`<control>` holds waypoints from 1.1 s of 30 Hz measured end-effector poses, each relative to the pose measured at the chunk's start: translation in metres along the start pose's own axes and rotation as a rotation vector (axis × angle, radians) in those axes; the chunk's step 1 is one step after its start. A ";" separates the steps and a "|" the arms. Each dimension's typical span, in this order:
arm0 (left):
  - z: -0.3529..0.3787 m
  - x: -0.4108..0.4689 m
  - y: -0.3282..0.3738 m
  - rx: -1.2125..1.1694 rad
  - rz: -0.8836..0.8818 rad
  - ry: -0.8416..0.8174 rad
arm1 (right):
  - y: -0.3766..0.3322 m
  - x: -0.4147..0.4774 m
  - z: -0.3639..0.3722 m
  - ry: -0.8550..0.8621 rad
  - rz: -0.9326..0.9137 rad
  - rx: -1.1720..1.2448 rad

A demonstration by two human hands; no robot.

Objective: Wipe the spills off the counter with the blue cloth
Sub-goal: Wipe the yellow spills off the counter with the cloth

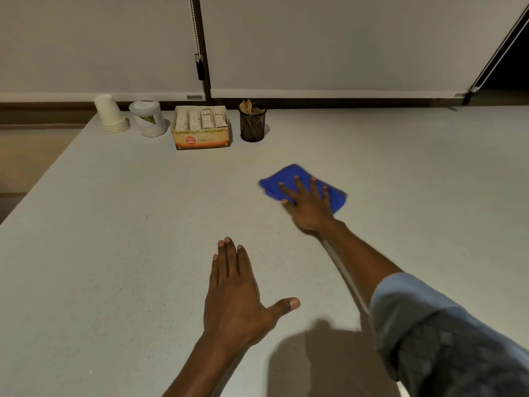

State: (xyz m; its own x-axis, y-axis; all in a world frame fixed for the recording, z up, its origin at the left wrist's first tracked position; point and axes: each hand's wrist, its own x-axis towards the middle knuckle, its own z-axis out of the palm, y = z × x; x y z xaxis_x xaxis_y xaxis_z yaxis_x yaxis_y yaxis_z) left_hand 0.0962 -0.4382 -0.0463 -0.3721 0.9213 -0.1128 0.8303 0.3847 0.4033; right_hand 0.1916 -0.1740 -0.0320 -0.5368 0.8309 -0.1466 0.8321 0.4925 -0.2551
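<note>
Back edge, left to right: stack of paper cups [111, 116] sitting upside down, white lidded canister [148, 118] standing just beside it, open tea box [201, 128] showing sachets standing in row, black mesh holder [252, 122] standing upright with wooden sticks poking out. Roller blinds [329, 44] hanging down behind, bead chain [195, 32] dangling between two panels.

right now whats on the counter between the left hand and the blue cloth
Nothing: the head view shows only bare pale grey counter between the flat left hand and the folded blue cloth.
</note>
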 end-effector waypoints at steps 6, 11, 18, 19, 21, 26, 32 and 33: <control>-0.010 0.001 -0.022 -0.018 -0.095 0.078 | -0.039 -0.058 0.036 -0.031 -0.402 0.003; -0.023 0.000 -0.041 0.001 -0.145 0.073 | 0.006 -0.025 0.012 0.010 -0.226 0.009; -0.022 0.000 -0.044 -0.009 -0.141 0.065 | -0.040 0.054 0.013 0.008 -0.073 -0.042; -0.021 0.001 -0.044 -0.011 -0.143 0.065 | -0.050 0.052 0.017 0.002 -0.108 -0.043; -0.019 0.001 -0.045 -0.003 -0.144 0.062 | -0.068 0.038 0.024 -0.017 -0.207 -0.040; -0.021 0.003 -0.045 -0.011 -0.152 0.062 | -0.073 -0.031 0.039 -0.024 -0.447 -0.026; -0.023 0.002 -0.046 -0.050 -0.159 0.048 | -0.023 -0.101 0.038 -0.019 -0.482 -0.022; -0.024 0.002 -0.047 -0.051 -0.160 0.050 | -0.013 -0.108 0.036 -0.008 -0.449 -0.001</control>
State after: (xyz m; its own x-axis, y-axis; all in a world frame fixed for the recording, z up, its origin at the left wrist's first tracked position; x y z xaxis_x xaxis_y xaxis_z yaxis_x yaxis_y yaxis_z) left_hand 0.0467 -0.4554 -0.0436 -0.5190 0.8442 -0.1344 0.7374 0.5216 0.4292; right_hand 0.2338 -0.2789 -0.0469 -0.8460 0.5324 -0.0291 0.5162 0.8042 -0.2945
